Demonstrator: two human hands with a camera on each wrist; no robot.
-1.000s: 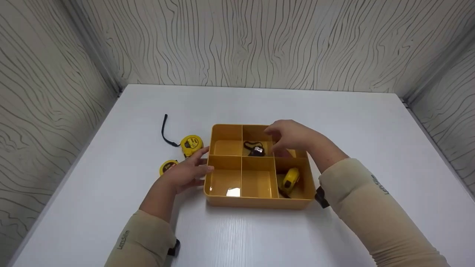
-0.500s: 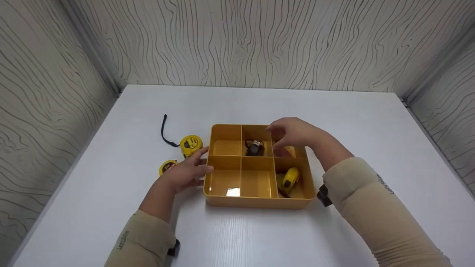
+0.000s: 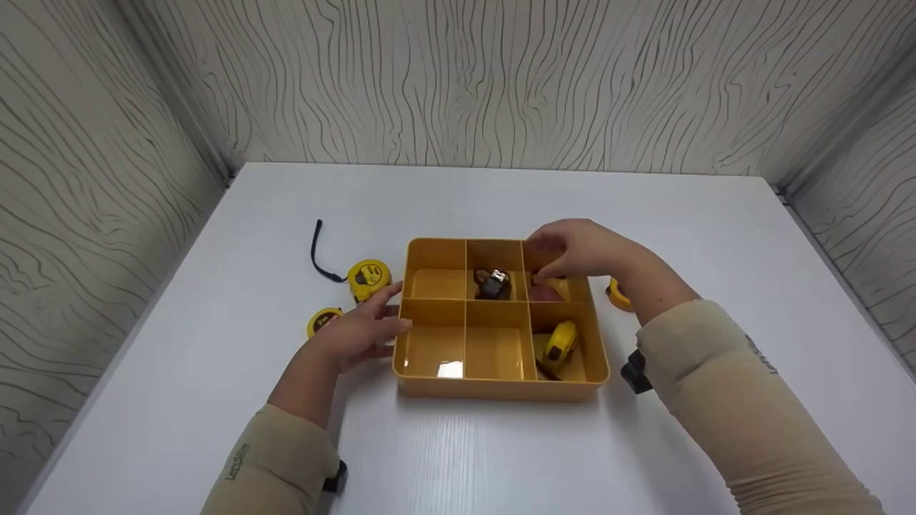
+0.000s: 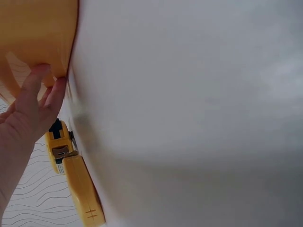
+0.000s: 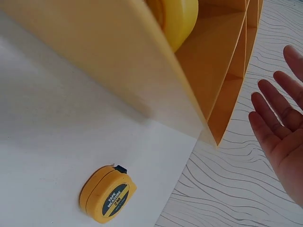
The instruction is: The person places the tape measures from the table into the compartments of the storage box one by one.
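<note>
A yellow divided box (image 3: pixel 501 388) stands mid-table. My left hand (image 3: pixel 358 332) rests against its left wall, fingers extended along the outside in the left wrist view. Over the back right compartment hovers my right hand (image 3: pixel 590 247); the right wrist view shows it holding nothing, fingers spread. Below it, a reddish shape (image 3: pixel 545 292) shows in that compartment, partly hidden. The back middle compartment holds a small black tape measure (image 3: pixel 494 286) with a cord loop. In the front right one, a yellow tape measure (image 3: pixel 560 342) stands on edge.
Left of the box lie a yellow tape measure (image 3: pixel 370 275) with a black strap and a second one (image 3: pixel 323 320) partly behind my left hand. Another tape measure (image 5: pixel 108 195) sits to the box's right. Wood-patterned panels (image 3: pixel 458 86) bound the white table.
My right hand has moved up and rightward from the middle divider, uncovering the tape measure right of the box. The black tape measure has turned and settled. My left hand stays put.
</note>
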